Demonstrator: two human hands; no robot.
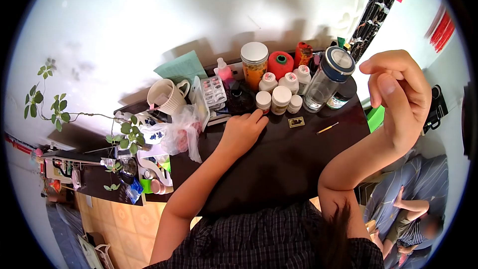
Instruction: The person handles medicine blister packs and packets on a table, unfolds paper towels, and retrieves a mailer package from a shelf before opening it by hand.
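My left hand (242, 133) rests on the dark table (279, 164), its fingers bent, the fingertips near a small white bottle (263, 100); what lies under them is hidden. Raised at the right, my right hand (401, 87) has curled fingers with gaps between them and holds nothing visible. It is beside a clear glass bottle with a dark lid (318, 84). White pill bottles (281, 98) stand grouped in the middle. A small brass-coloured plate (296, 122) and a thin yellow-handled tool (327, 128) lie in front of them.
Along the wall stand a tall jar (255, 67) and a red round object (280, 64). A white mug (167, 96), plastic bag (181, 132), blister packs (214, 91) and trailing plant (130, 133) are at the left. Another person (408, 224) is on a bed at the lower right.
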